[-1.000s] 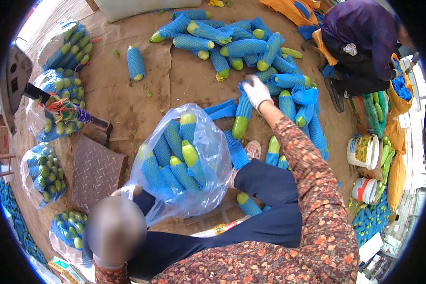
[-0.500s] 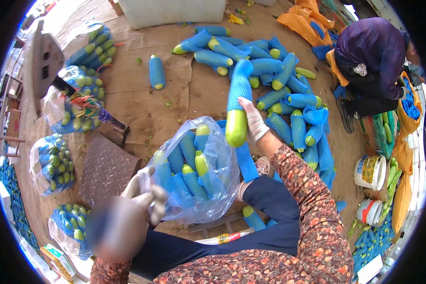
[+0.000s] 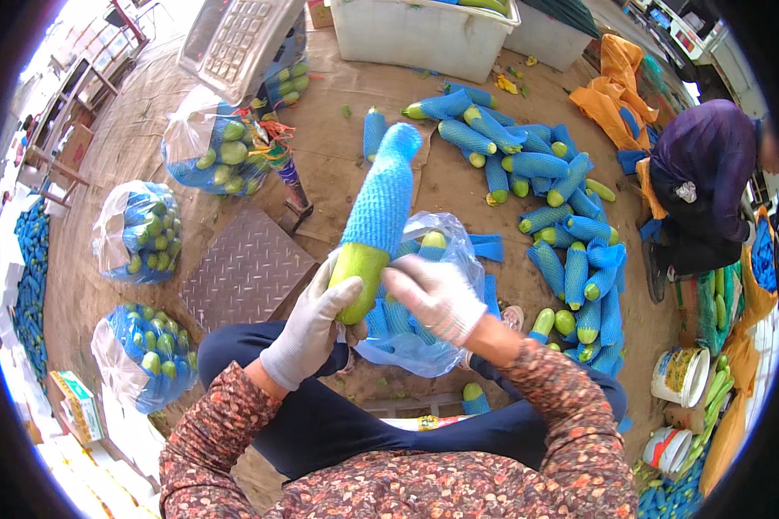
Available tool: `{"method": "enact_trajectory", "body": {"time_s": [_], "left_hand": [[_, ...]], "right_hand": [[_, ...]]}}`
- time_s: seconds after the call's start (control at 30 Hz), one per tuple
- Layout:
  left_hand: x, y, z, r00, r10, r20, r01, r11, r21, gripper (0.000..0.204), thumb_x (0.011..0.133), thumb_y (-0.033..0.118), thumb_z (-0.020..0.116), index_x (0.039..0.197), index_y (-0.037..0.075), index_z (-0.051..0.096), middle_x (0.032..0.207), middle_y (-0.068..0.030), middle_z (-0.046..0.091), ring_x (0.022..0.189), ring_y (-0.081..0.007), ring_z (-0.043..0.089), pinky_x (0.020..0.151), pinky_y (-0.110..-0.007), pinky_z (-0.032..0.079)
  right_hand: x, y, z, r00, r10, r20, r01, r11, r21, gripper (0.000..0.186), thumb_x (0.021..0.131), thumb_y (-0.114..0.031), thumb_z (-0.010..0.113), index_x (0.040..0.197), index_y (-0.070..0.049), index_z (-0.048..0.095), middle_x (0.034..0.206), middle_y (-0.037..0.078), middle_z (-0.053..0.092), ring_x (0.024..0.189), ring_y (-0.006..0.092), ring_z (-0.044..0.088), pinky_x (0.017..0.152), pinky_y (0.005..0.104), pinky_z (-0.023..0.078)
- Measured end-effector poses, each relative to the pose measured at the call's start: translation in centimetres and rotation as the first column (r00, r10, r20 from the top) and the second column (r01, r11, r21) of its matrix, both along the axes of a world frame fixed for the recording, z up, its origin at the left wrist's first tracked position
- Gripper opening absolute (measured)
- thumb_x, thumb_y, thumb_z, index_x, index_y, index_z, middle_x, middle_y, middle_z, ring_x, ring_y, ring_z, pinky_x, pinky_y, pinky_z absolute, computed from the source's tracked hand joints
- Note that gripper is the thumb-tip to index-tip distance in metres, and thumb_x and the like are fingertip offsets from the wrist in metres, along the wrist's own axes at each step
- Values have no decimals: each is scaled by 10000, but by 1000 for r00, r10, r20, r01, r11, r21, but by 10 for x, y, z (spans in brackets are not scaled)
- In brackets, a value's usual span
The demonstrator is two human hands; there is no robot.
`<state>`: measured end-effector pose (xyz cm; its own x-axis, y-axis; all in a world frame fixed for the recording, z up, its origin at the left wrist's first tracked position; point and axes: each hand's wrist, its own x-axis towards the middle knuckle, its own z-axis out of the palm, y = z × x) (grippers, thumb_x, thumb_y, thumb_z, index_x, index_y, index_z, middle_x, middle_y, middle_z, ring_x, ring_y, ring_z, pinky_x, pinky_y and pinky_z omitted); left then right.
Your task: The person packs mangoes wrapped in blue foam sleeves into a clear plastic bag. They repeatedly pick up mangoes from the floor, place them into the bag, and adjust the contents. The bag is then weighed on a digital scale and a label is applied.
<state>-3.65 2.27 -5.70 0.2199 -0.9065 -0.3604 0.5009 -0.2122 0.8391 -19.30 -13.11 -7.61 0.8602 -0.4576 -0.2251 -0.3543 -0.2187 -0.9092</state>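
My left hand point(image 3: 316, 324), in a white work glove, is closed round the bare lower end of a pale green zucchini point(image 3: 359, 268). A blue foam net sleeve point(image 3: 381, 195) covers the rest of it, bunched at the top. Close against its right side is my right hand point(image 3: 437, 298), also gloved; its fingers are smeared by motion, and I cannot tell whether they touch it. Below and behind my hands stands a clear plastic bag point(image 3: 459, 346) holding several sleeved zucchini, partly hidden. More sleeved zucchini point(image 3: 537, 164) lie piled on the floor to the right.
Several filled bags point(image 3: 143, 229) stand at left near a metal platform scale point(image 3: 247, 268) with a keypad display point(image 3: 238, 52). A white tub point(image 3: 415, 39) is at the back. A bent-over person point(image 3: 701, 182) works at right, near white buckets point(image 3: 679, 376) and orange sacks point(image 3: 610, 91).
The sleeved zucchini has passed from my right hand to my left and come left over the bag. My left hand has left the bag's edge. The view has shifted.
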Motion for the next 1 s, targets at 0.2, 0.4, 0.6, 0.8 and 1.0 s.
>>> {"method": "enact_trajectory", "body": {"time_s": [0.2, 0.4, 0.6, 0.8, 1.0], "left_hand": [[-4, 5, 7, 971, -186, -150, 200, 976, 85, 639, 994, 487, 606, 1454, 78, 432, 1097, -96, 646, 834, -151, 670, 519, -237, 482], [5, 16, 2, 958, -39, -283, 77, 990, 122, 543, 1075, 499, 449, 1393, 61, 486, 978, -101, 695, 729, -152, 699, 514, -245, 513], [12, 13, 12, 964, 138, -228, -113, 986, 121, 532, 1081, 360, 453, 1475, 3, 434, 822, -53, 628, 617, -117, 541, 639, -260, 482], [10, 1, 21, 951, 129, -281, -45, 957, 285, 588, 1013, 263, 561, 1483, -46, 392, 795, -40, 569, 580, -73, 429, 575, -221, 390], [26, -28, 31, 963, -10, -269, 143, 867, 477, 744, 902, 249, 653, 1494, -101, 372, 793, -125, 639, 608, -112, 530, 607, -215, 424]], "right_hand": [[-4, -38, 18, 933, 359, -25, -46, 49, -998, 619, 719, -192, 748, 1303, -101, 563, 1219, 97, 610, 1285, 295, 555, 1178, 532, 362], [-38, -27, 15, 945, 326, -39, -280, 737, -615, 773, 656, -306, 875, 1311, -64, 543, 1119, 185, 658, 1030, 378, 662, 904, 436, 535], [-38, -44, -101, 921, 159, -356, -2, 915, 403, 768, 814, -526, 788, 1298, 21, 551, 1123, 129, 663, 1040, 176, 616, 911, 352, 512], [92, -11, -245, 794, -216, -569, 88, 966, -245, 1056, 906, -641, 589, 1575, 62, 173, 1337, 339, 589, 1186, 441, 641, 1010, 480, 509], [72, -57, -234, 707, 255, -659, -370, 928, -39, 981, 928, -584, 588, 1531, 98, 223, 1358, 333, 584, 1141, 470, 648, 987, 473, 532]]}}
